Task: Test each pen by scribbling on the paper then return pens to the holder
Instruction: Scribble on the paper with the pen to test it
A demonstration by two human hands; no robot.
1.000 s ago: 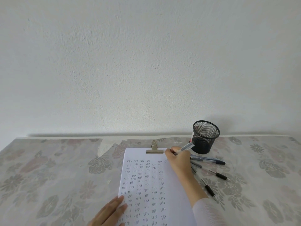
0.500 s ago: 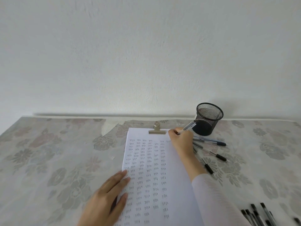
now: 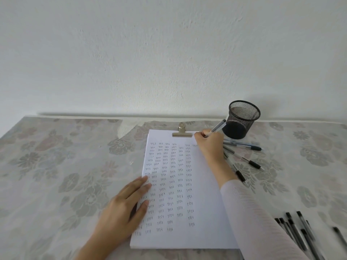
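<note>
The right hand [image 3: 209, 145] has its fingers closed round a pen [image 3: 216, 127], tip apparently on the paper [image 3: 204, 194] near its top right corner. The left hand [image 3: 122, 207] lies flat, fingers spread narrowly on the paper's left edge. The mesh holder [image 3: 241, 120] stands at the bench's [image 3: 56, 175] back edge, loose pens [image 3: 242, 152] beside it, against a white wall [image 3: 169, 53].
</note>
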